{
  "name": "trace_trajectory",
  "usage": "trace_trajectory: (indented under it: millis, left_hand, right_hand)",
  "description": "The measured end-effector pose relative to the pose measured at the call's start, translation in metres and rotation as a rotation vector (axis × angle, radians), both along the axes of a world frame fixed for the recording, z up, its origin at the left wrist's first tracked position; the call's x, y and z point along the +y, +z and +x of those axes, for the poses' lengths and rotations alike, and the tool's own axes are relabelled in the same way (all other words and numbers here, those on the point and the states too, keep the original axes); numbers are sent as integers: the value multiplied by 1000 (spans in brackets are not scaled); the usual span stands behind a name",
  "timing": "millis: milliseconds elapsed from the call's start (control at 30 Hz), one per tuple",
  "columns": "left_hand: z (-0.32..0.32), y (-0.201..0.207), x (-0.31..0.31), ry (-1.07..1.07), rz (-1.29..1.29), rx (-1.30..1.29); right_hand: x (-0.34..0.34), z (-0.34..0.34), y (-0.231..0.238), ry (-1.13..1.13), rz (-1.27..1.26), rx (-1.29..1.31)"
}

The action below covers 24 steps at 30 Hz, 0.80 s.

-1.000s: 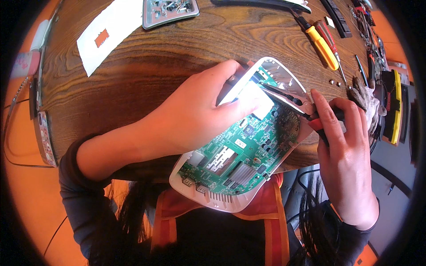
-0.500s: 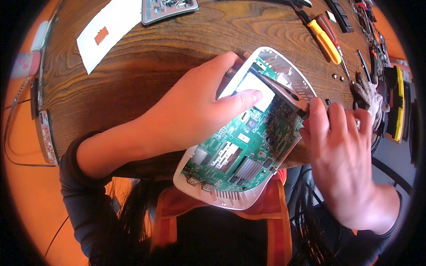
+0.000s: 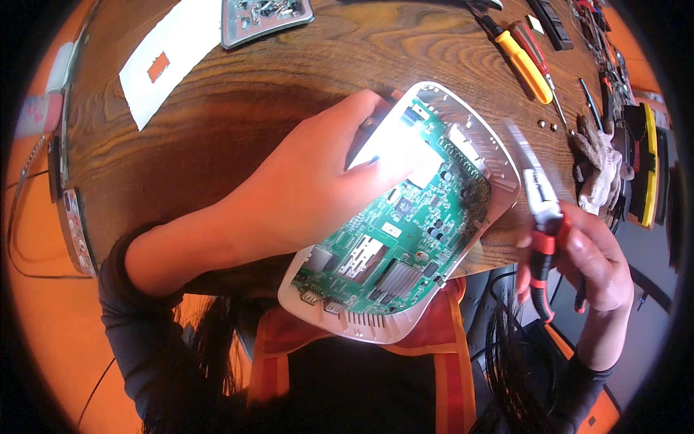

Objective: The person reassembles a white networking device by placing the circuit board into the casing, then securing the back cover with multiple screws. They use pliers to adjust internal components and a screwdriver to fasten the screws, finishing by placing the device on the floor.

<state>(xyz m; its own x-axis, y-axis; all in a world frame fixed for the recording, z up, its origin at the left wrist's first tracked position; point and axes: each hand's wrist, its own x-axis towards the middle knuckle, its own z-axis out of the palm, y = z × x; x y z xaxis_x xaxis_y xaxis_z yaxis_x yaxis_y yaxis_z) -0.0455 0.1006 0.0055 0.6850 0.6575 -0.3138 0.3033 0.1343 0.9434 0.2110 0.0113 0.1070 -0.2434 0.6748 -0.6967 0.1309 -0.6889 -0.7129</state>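
Observation:
My left hand (image 3: pixel 307 173) grips the left edge of a white plastic housing (image 3: pixel 396 329), thumb over a glare-bright patch on the circuit board. The green circuit board (image 3: pixel 452 206) lies inside the housing, with a ribbed metal heat sink (image 3: pixel 402 280) near its lower end. The housing is held tilted at the table's near edge. To its right, my right hand (image 3: pixel 598 260) is closed round a pair of long-nose pliers (image 3: pixel 541 199) with red and black handles. The pliers' jaws point up and away, apart from the housing, and are slightly blurred.
A metal tray (image 3: pixel 271 27) of screws stands at the far side beside a white sheet (image 3: pixel 148 90). At the far right lie a yellow-handled screwdriver (image 3: pixel 522 61), a red-handled screwdriver (image 3: pixel 531 47) and a grey work glove (image 3: pixel 596 163). Small metal pieces sit near the glove.
My right hand has drawn the pliers out of the housing's upper right side and moved right, turning so they show fully. My left hand still holds the housing, nearly unmoved.

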Motion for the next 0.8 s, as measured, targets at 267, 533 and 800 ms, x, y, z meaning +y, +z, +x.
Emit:
trace_trajectory:
  millis: [267, 533, 800]
  left_hand:
    - [5, 13, 6, 82, -180, -26]
    - [-23, 15, 35, 25, -143, -8]
    - [-51, 14, 46, 22, -3, 75]
  right_hand:
    - [-20, 52, -23, 127, 496, -940]
    - [-16, 72, -88, 140, 1043, -1391]
    - [1, 64, -99, 42, 1256, -1522]
